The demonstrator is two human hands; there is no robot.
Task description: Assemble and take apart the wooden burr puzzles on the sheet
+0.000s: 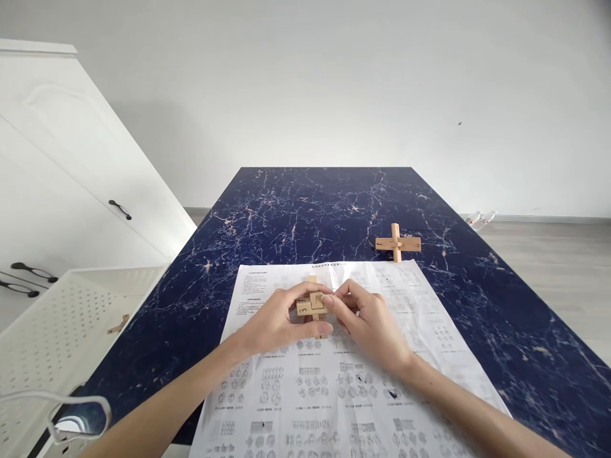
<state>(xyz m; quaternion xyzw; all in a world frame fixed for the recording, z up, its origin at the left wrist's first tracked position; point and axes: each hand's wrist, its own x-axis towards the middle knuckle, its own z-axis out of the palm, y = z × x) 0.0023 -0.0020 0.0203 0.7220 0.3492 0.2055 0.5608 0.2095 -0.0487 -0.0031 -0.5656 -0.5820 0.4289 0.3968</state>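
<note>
We grip a wooden puzzle (311, 304) between our left hand (277, 321) and right hand (367, 321), both closed on it just above the instruction sheet (334, 388). Our fingers hide most of its pieces. Beyond the right hand, well apart, a second wooden cross (398, 243) stands on the tabletop (324, 203).

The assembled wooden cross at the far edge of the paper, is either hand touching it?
No. The wooden cross stands alone on the table, while both hands hold a second wooden puzzle nearer.
</note>
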